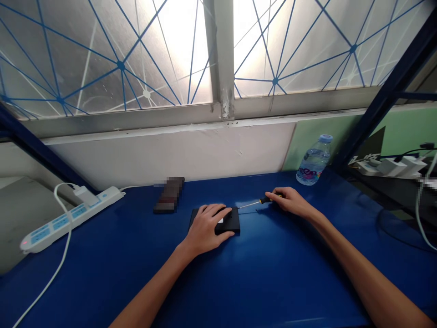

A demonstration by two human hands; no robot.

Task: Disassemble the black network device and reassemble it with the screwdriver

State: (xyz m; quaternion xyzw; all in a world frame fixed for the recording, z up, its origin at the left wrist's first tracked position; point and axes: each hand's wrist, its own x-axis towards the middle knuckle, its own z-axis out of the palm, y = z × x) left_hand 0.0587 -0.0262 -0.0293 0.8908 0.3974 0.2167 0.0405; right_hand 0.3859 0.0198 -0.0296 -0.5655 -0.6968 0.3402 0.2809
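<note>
A flat black box (233,221) lies on the blue table (218,282), near the middle. My left hand (207,227) rests over its left and middle part, fingers spread across the top and thumb along the front edge, holding it against the table. Under the fingers a small white patch shows on the box. My right hand (288,200) is closed round the black and yellow handle of a screwdriver (251,204). The screwdriver points left, its tip at the box's right back edge; whether it touches cannot be made out.
A white power strip (73,219) with a plug and cable lies at the left. Behind the box is a dark, blurred object (170,195). A water bottle (314,160) stands at the back right. More plugs (392,166) and cables are at the far right.
</note>
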